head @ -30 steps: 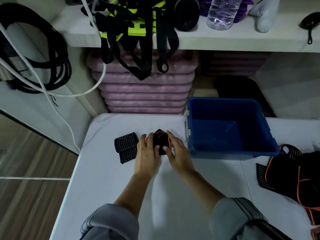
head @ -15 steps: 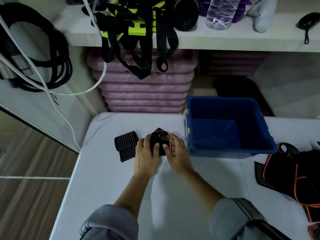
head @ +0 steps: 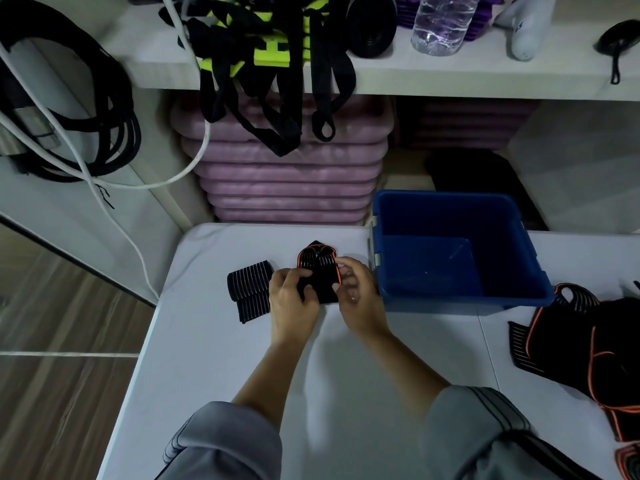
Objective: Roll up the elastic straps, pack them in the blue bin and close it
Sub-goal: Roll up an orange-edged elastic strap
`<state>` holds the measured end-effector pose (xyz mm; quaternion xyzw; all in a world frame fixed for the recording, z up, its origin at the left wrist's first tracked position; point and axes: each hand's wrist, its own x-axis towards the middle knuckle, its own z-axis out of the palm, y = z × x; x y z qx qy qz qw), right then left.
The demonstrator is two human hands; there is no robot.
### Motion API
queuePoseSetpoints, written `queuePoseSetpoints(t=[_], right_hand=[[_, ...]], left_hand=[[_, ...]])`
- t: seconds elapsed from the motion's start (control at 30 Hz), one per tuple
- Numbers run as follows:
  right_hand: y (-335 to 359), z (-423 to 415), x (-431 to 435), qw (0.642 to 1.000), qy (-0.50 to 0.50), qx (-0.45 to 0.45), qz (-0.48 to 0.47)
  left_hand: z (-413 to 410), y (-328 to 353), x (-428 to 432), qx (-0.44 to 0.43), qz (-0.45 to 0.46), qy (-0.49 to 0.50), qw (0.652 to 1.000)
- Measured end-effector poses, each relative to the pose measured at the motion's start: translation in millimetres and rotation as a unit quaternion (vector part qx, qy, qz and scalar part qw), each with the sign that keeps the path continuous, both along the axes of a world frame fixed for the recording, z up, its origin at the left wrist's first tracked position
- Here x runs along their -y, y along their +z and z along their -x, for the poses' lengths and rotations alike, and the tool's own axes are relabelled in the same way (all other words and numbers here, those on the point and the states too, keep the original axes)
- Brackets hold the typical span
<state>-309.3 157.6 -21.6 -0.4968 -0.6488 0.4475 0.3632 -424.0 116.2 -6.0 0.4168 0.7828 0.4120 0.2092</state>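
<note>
A black elastic strap with orange edging (head: 318,263) lies partly rolled on the white table (head: 346,375), left of the blue bin. My left hand (head: 292,303) grips its left side with curled fingers. My right hand (head: 358,299) pinches its right edge. The blue bin (head: 457,249) stands open beside my right hand; its inside shows only bare blue floor. A rolled black striped strap (head: 249,291) lies just left of my left hand. More black and orange straps (head: 588,344) lie in a loose pile at the right.
A shelf (head: 415,74) above the table carries hanging black and yellow straps (head: 273,64), a water bottle (head: 441,22) and a white object. Pink stacked mats (head: 287,168) sit behind the table. Cables (head: 86,126) hang at the left. No bin lid is visible.
Both hands have lifted slightly and worked the orange-edged strap, so more of its striped face shows. My right hand's fingers have curled onto its right edge.
</note>
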Motion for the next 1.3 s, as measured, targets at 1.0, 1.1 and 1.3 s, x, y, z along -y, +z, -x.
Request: queuePoseSetpoints(t=[1.0, 1.1, 1.3], right_hand=[[-19.7, 3.3, -16.6, 0.994, 0.025, 0.104, 0.005], [-18.1, 1.1, -15.7, 0.995, 0.026, 0.097, -0.011], [-13.3, 1.3, -14.0, 0.993, 0.044, 0.09, -0.054]], left_hand=[[10.1, -12.3, -11.9, -0.072, -0.003, -0.089, 0.993], [11.2, -12.3, -10.8, -0.081, -0.013, -0.098, 0.992], [8.8, -11.2, -8.9, -0.078, -0.001, -0.101, 0.992]])
